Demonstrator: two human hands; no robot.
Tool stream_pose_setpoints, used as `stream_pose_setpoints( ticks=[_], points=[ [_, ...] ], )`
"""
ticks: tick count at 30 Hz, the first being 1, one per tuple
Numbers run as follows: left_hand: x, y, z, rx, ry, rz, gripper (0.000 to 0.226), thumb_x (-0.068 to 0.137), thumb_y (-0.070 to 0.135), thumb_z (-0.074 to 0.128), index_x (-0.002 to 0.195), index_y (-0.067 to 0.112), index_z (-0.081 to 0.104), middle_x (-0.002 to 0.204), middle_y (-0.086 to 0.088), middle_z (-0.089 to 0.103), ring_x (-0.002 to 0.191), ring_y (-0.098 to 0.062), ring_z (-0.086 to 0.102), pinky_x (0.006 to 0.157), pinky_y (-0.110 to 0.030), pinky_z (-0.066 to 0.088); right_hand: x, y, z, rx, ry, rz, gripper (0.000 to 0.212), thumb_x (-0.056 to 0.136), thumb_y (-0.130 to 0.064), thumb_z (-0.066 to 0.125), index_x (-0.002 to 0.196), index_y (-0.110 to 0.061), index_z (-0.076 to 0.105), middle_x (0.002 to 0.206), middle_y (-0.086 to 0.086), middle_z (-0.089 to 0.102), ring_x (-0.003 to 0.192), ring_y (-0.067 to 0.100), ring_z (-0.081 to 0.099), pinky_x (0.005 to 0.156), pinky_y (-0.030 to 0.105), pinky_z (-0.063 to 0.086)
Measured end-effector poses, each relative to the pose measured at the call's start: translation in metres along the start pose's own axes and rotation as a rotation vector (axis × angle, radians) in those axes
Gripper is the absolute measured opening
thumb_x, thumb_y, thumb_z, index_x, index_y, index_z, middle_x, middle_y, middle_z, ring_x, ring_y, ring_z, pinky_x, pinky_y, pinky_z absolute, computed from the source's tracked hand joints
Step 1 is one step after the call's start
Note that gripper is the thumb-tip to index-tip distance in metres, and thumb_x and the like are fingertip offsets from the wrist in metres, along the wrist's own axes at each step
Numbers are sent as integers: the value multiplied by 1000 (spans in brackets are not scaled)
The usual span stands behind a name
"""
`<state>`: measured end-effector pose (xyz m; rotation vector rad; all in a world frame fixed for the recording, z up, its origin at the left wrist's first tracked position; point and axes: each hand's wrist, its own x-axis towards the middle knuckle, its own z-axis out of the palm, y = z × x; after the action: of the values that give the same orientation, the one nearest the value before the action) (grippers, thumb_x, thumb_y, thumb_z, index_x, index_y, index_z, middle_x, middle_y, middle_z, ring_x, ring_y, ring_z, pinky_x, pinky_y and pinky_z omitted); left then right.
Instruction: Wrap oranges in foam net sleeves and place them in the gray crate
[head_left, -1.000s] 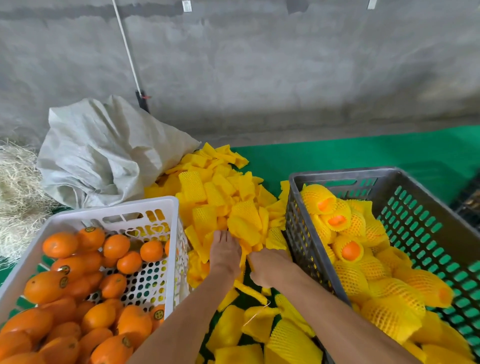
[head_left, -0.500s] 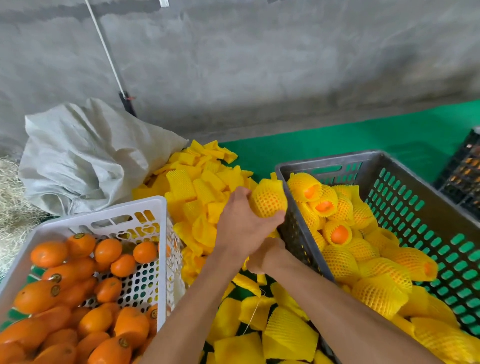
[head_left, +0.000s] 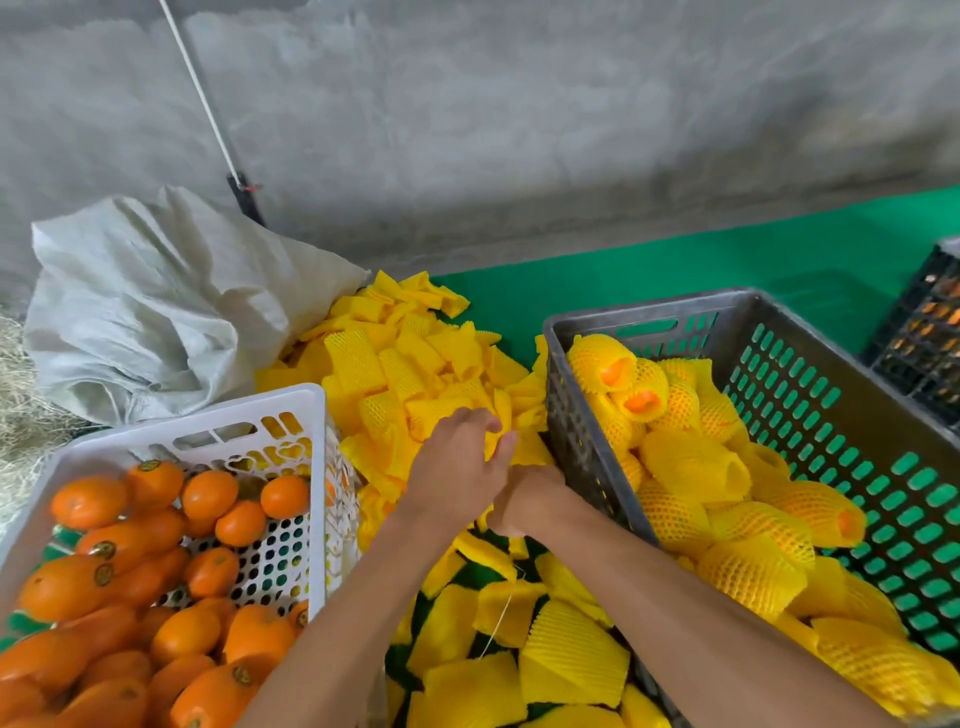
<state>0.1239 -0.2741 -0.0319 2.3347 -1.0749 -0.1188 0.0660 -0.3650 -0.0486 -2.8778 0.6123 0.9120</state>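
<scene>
While both forearms come in from the bottom edge, the left hand sits on top of the sleeve pile with its fingers curled down into the yellow foam, seemingly gripping a sleeve near the fingertips, though I can't tell exactly how much it has hold of. The right hand is just beside it, tucked against the near-left corner of the gray crate, fingers curled under; whether anything is in it I can't tell, it's hidden by the back of the hand. The crate is on the right and pretty full of wrapped oranges; most lie on their sides with the sleeve's long axis roughly level. Two at the far-left corner have open ends facing this way, with orange peel showing through. One on the right, by the slotted wall, points its open end right. Bare oranges fill the white basket on the left, oblong ones lying every which way, a few with round stickers. Loose flat sleeves also cover the green surface between the two containers, down to the bottom edge. Behind the basket there's a crumpled white sack, some straw at the far left, a black crate at the right edge, and a concrete wall at the back.
</scene>
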Motion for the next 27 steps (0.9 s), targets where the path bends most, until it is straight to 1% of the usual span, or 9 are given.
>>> stream_pose_setpoints(
  ticks=[3,5,9,13,15,19,21,24,27],
  points=[
    [0,-38,-4,406,-171,-252,56,103,47,53,149,18,40,155,-14,34,140,-40,34,108,-49,42,3,-4,2,27,26,-21,35,98,-28,58,129,-11,59,129,10,62,122,34,59,101,46,50],
    [2,-56,-1,406,-262,-385,65,102,43,57,153,17,27,158,-19,23,142,-46,29,109,-53,40,6,-5,4,50,28,-47,32,100,-29,55,126,-11,61,126,10,63,117,32,60,95,43,50],
    [6,-80,14,301,-280,-451,64,100,25,60,152,9,25,144,-17,48,136,-42,39,109,-50,38,11,-2,6,54,24,-47,33,102,-30,51,128,-12,60,123,9,63,113,30,61,80,37,44],
    [9,-76,18,371,-123,-378,55,96,17,58,147,12,39,126,-13,64,125,-33,51,107,-45,33,9,0,4,36,-4,-45,31,102,-29,53,126,-12,61,122,8,64,111,29,62,78,36,44],
    [9,-70,9,284,8,-303,47,95,23,61,140,17,48,113,-7,70,116,-29,56,102,-42,32,8,0,1,89,103,-57,29,104,-32,48,121,-13,61,119,8,66,107,29,63,77,37,45],
    [-11,-56,-6,212,212,-78,60,93,27,69,147,19,43,108,1,72,114,-26,57,97,-41,33,1,-14,-13,524,599,-143,42,110,-44,30,126,-14,56,113,8,68,102,31,66,77,42,52],
    [-30,-53,-3,71,232,48,71,92,23,73,153,23,35,112,3,69,114,-19,53,94,-33,38,3,-18,-18,771,567,-190,45,107,-52,33,119,-17,58,106,4,67,98,27,64,76,39,51],
    [-43,-56,-1,-336,186,-23,78,96,21,72,156,32,25,119,15,66,109,2,56,91,-13,42,8,-18,-15,979,497,-245,50,102,-59,44,91,-13,59,78,-2,60,73,14,57,61,30,43],
    [-41,-63,-2,-616,205,-137,68,99,22,67,157,23,30,109,13,71,106,2,66,93,-18,55,13,-18,-11,977,582,-317,50,103,-49,53,71,-11,52,61,-2,45,58,12,41,57,36,40]
  ],
)
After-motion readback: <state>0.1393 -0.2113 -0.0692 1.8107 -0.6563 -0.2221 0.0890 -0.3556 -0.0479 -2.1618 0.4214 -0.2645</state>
